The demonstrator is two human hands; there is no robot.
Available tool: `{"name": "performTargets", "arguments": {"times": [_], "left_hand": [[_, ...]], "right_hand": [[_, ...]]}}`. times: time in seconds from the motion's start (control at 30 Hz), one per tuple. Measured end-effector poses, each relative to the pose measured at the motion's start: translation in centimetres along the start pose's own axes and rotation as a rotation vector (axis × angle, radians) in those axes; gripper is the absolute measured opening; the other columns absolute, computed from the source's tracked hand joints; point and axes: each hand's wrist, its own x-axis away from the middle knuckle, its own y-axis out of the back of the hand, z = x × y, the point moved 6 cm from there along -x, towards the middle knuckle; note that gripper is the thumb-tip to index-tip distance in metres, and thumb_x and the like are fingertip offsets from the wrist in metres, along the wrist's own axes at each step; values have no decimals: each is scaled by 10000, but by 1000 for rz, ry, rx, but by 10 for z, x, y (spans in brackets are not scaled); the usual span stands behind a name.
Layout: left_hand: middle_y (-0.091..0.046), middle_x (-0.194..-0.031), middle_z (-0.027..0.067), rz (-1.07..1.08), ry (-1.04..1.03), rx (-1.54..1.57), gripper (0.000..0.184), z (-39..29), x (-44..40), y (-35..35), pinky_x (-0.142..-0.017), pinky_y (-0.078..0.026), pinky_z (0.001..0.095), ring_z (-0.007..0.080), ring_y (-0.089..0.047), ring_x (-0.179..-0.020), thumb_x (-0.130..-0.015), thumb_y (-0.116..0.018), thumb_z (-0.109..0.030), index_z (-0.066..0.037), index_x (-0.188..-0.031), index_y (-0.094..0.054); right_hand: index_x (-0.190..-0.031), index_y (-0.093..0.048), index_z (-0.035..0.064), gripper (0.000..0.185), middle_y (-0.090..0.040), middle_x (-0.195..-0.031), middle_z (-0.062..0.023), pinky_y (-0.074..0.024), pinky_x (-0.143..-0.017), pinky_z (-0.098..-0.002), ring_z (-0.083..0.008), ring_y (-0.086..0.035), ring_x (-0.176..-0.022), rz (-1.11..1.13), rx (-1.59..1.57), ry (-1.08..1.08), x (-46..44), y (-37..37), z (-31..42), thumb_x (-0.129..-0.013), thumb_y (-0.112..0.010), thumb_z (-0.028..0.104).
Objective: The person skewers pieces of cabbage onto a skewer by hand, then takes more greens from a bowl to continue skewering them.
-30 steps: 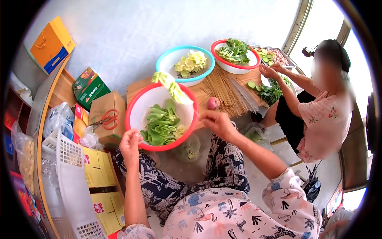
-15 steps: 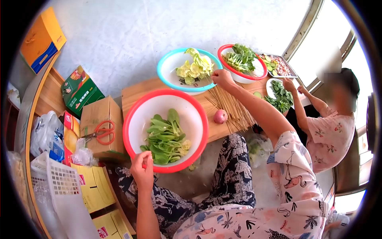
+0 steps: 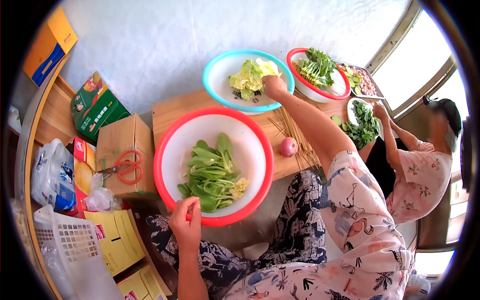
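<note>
My left hand (image 3: 186,220) is closed in a pinch just outside the near rim of a red-rimmed basin (image 3: 165,150); whatever its fingertips hold is too small to make out. Inside that basin lies a heap of leafy greens (image 3: 206,172). My right hand (image 3: 275,87) reaches over a blue-rimmed basin (image 3: 209,85), bunched against pale cabbage-like leaves (image 3: 250,77). Its fingers look curled in, but the fingertips are hidden, so what they grip does not show. Thin wooden skewers (image 3: 284,122) lie below my right forearm, with a red onion (image 3: 288,147) beside them.
Farther right stand another red-rimmed basin (image 3: 345,95) of greens, a metal tray (image 3: 367,82) of cut food and a white plate (image 3: 351,112) of leaves. A co-worker (image 3: 422,185) sits there. Scissors (image 3: 131,167) rest against a cardboard box (image 3: 122,140) at left.
My right hand has moved from the blue-rimmed basin's edge inward to the pale leaves. My left hand stays closed by the red-rimmed basin. The view has shifted slightly.
</note>
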Motion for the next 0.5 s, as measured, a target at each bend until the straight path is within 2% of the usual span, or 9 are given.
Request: {"name": "performTargets", "arguments": {"times": [0.13,0.27,0.33,0.5], "left_hand": [[-591,-787,76,-6,9,18,110,3,1,-2,-619,-461,239,132,-576,-655,-803,-593,28,12,-910,-610],[-592,-783,81,-30,24,67,110,8,2,-6,-610,-460,242,135,-573,-652,-801,-599,20,10,-909,-614],[-592,-779,80,-25,0,55,108,10,3,-6,-603,-457,239,135,-569,-645,-800,-605,10,3,-907,-618],[-591,-769,81,-34,-31,82,111,10,4,-8,-589,-449,245,145,-563,-636,-801,-608,-9,-4,-911,-614]], "right_hand": [[-1011,-647,171,284,-642,-1000,-130,-481,-806,-389,-298,-608,-950,19,22,24,6,3,5,-767,-525,91],[-1033,-643,172,271,-642,-1011,-127,-473,-824,-393,-294,-600,-969,19,-8,13,18,17,-3,-770,-582,183],[-960,-651,104,224,-642,-983,-164,-495,-782,-415,-326,-613,-936,-97,-42,115,33,34,-4,-774,-529,132],[-937,-643,96,213,-640,-866,-179,-473,-737,-427,-343,-611,-846,-174,-254,249,72,65,-34,-766,-557,190]]}}
